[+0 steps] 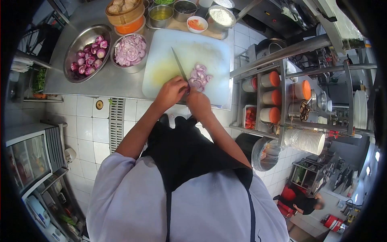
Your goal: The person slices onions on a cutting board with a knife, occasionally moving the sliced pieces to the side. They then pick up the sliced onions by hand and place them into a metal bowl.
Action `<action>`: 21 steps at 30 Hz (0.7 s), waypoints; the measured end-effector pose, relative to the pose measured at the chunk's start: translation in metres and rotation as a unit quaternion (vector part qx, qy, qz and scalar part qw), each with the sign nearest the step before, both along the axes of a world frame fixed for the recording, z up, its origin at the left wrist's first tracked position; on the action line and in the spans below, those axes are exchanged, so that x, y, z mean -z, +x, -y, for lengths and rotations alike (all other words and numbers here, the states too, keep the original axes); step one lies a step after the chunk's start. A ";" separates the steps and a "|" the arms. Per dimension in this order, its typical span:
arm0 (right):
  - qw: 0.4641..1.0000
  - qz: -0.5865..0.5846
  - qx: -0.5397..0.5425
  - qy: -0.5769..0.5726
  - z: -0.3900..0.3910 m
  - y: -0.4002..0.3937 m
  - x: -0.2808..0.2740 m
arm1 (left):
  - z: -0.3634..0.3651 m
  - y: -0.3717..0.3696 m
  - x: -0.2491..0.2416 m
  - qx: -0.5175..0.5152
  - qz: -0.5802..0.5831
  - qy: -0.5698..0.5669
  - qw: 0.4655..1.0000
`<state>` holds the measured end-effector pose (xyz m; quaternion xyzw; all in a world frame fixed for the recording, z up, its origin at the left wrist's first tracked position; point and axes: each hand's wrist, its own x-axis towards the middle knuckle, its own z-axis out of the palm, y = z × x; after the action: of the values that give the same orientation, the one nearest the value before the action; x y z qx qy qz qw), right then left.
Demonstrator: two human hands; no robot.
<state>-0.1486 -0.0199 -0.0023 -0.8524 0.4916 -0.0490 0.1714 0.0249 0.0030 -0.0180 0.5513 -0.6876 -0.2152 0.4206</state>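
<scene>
On the pale cutting board (161,52) lies a pile of sliced red onion (199,76). My right hand (198,104) is closed around the handle of a kitchen knife (177,61), whose blade points away from me and slightly left. Just left of the blade, my left hand (171,92) has its fingers curled on the board, pressed on a small purple onion piece that is mostly hidden. A steel bowl (142,69) of sliced onion rings (130,50) stands left of the board. Farther left, a wide steel bowl (74,48) holds several peeled red onions (89,57).
A bamboo steamer (125,13) sits on an orange container at the back. Metal pots, a bowl of shredded orange food (196,25) and a bowl of white powder (221,17) line the far edge. A shelf with orange-lidded tubs (271,97) stands right. Another person (304,203) is far off.
</scene>
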 end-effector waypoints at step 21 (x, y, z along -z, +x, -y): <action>0.998 -0.050 -0.004 0.049 -0.005 -0.004 -0.034 | 0.000 -0.004 0.000 -0.020 -0.001 0.002 1.000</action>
<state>-0.1528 -0.0153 0.0320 -0.8464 0.4979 0.0184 0.1879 0.0206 0.0034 -0.0179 0.5661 -0.6755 -0.2085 0.4240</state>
